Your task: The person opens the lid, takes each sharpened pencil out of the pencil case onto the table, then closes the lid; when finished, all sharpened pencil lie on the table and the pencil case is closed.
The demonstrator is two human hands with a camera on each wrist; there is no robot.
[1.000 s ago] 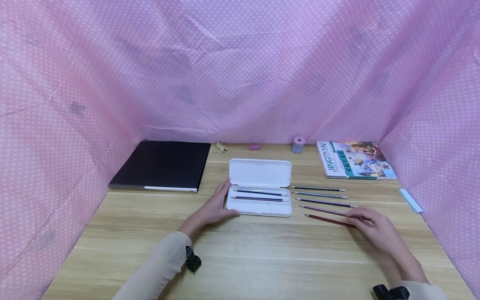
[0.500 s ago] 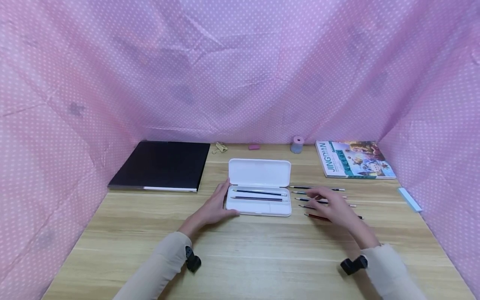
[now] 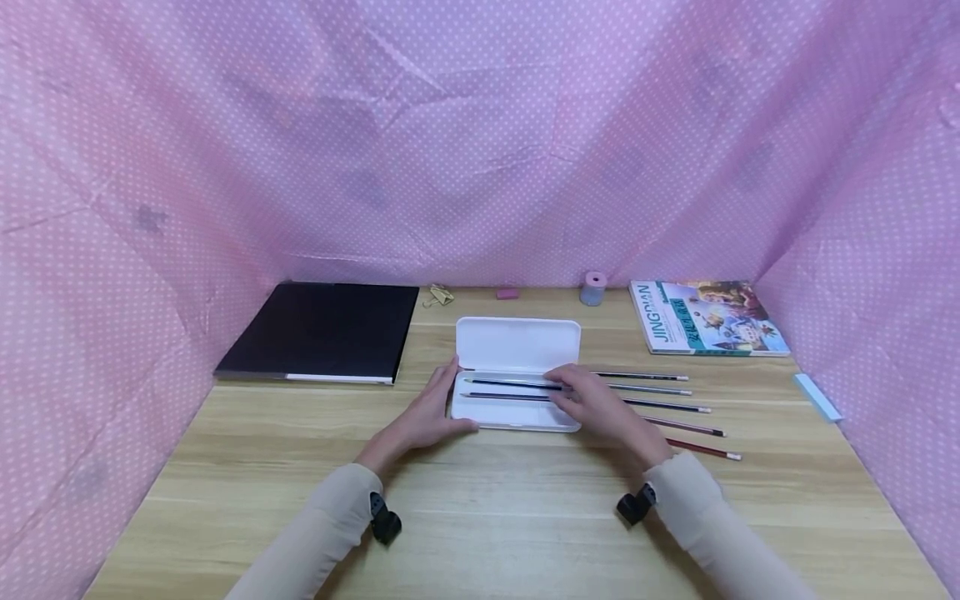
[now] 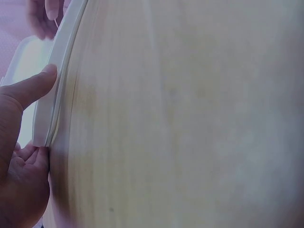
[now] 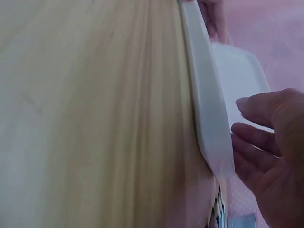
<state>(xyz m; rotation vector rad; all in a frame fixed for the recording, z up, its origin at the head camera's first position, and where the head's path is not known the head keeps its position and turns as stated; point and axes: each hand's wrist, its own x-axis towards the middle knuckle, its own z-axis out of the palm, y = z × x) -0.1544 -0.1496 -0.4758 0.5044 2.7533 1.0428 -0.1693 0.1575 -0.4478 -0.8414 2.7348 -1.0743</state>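
Observation:
A white pencil case (image 3: 495, 415) lies on the table with its lid (image 3: 517, 343) raised at the back. Inside it are two dark pencils, an upper pencil (image 3: 506, 383) and a lower pencil (image 3: 504, 396), side by side. My left hand (image 3: 427, 418) holds the case's left end, thumb at the front wall and fingers round the side. Over the right end hovers my right hand (image 3: 600, 412), covering the pencils' right ends. In the right wrist view a gap separates its thumb (image 5: 254, 105) from the fingers, with no pencil visible between them.
Several loose pencils (image 3: 667, 406) lie in a row right of the case. Behind are a black folder (image 3: 322, 329), a gold binder clip (image 3: 438, 296), a pink eraser (image 3: 507, 293), a small pink-and-blue cylinder (image 3: 592, 290) and a book (image 3: 708, 318). A light blue strip (image 3: 817, 397) lies far right.
My right hand has moved left from the right ends of the loose pencils, across them, to the case's right end. The left hand stays at the case.

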